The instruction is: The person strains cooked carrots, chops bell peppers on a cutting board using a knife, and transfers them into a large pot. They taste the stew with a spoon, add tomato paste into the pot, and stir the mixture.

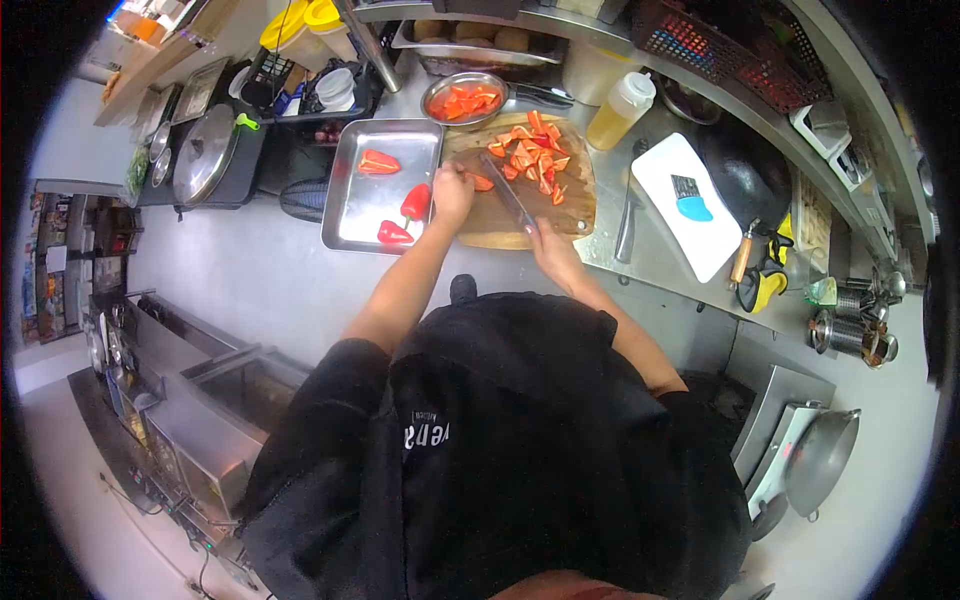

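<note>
On a wooden cutting board (pixel 486 222), my right hand (pixel 556 250) is closed round the handle of a knife (pixel 508 190), whose blade points up and to the left. My left hand (pixel 455 195), fingers closed, is at the board's left edge, with a piece of red pepper (pixel 482 183) beside its fingertips. Cut red pepper pieces (pixel 537 152) lie in a heap on the upper right of the board. To the left, a metal tray (pixel 352 205) holds a halved pepper (pixel 379 162) and red peppers (pixel 395 233).
Behind the board stands a metal bowl (pixel 464 98) of red pieces. A squeeze bottle (pixel 620 110), a long utensil (pixel 628 225) and a white board (pixel 670 180) with a blue scraper (pixel 694 208) are at right. A lidded pan (pixel 206 155) sits far left.
</note>
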